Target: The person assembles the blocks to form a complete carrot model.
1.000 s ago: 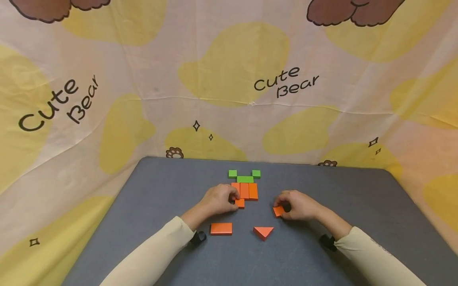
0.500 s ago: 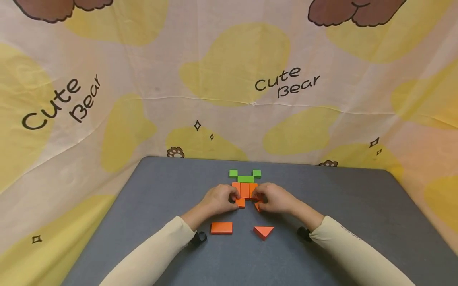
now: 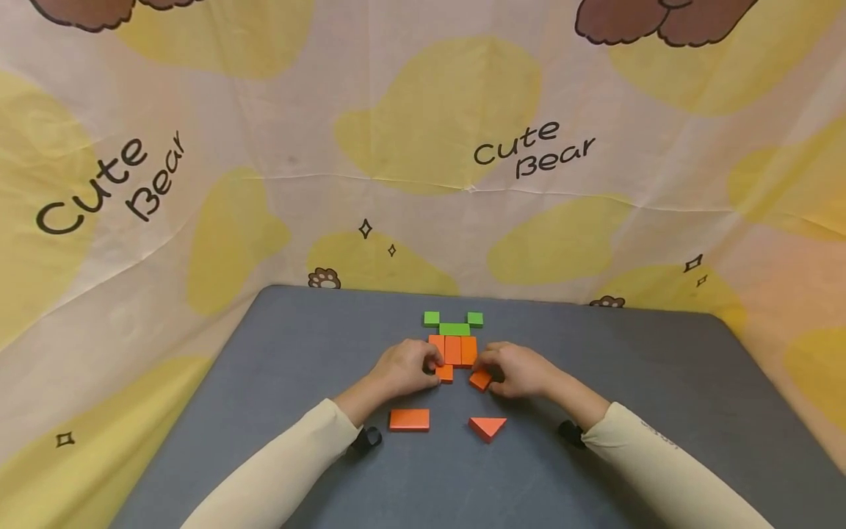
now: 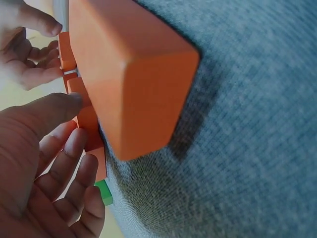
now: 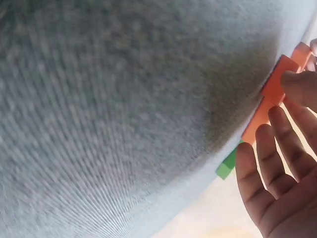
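My left hand (image 3: 405,367) pinches a small orange block (image 3: 446,375) that sits against the near end of a row of upright orange rectangular blocks (image 3: 452,350). In the left wrist view, its thumb (image 4: 59,110) presses that block's side. My right hand (image 3: 523,372) holds another small orange block (image 3: 480,379) between thumb and fingers. That block lies turned at an angle, just short of the row's right near corner and apart from the left hand's block. In the right wrist view, the right thumb (image 5: 299,85) is against its orange block (image 5: 279,79).
A green rectangular block (image 3: 454,329) lies beyond the row, with green square blocks (image 3: 432,319) at its far corners. Nearer me are a loose orange rectangular block (image 3: 409,420) and an orange triangular block (image 3: 487,428). A printed cloth (image 3: 423,147) hangs behind the grey tabletop (image 3: 330,323).
My right hand has carried its small orange block leftward to the row's near right corner, then drawn back slightly to the right. The left hand has stayed in place.
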Tool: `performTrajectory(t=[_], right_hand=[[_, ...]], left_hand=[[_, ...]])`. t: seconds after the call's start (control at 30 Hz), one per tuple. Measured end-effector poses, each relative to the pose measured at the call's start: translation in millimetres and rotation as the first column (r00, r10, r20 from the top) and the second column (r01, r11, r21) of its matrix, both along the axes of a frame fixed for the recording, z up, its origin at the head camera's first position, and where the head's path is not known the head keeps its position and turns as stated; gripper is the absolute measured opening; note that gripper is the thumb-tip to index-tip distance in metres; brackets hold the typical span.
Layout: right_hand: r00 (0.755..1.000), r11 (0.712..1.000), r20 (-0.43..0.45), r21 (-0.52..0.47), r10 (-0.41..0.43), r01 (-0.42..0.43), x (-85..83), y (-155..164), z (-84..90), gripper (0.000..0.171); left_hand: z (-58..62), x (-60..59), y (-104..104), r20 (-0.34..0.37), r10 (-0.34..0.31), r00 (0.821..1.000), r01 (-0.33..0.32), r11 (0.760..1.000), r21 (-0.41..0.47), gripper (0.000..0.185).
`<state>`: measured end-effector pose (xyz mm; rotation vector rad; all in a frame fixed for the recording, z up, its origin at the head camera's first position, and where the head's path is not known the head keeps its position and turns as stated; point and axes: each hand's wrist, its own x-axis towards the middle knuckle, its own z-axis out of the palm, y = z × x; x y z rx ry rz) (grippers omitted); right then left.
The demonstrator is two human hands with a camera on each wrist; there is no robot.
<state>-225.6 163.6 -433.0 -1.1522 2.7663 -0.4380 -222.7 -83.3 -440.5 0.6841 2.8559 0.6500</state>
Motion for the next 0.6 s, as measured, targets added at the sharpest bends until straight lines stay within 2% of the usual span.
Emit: performTrajectory(t=[0.3,0.43,0.6], right_hand=[[0.998,0.999,-0.054,-0.025,0.02,-0.021,-2.4,-6.2,-2.5,0.022],[0.998,0.999,-0.045,-0.027,0.038,-0.039,-3.4,-12.9,-0.7,0.022],[0.999,1.0,-0.036,-0.008,0.02,-0.02,-3.9,-20.0,0.5,0.02]], left_hand=[[0.4,2.9,-2.3,0.008,0.009,1.0,-0.009,1.0,0.011,0.018],[-0.2,3.7,-2.3,0.02,0.015,1.0,-0.015,1.0,0.02,0.016],[0.1,4.4,-2.8,0.018,0.014,1.0,-0.015,0.999,0.032,0.013]])
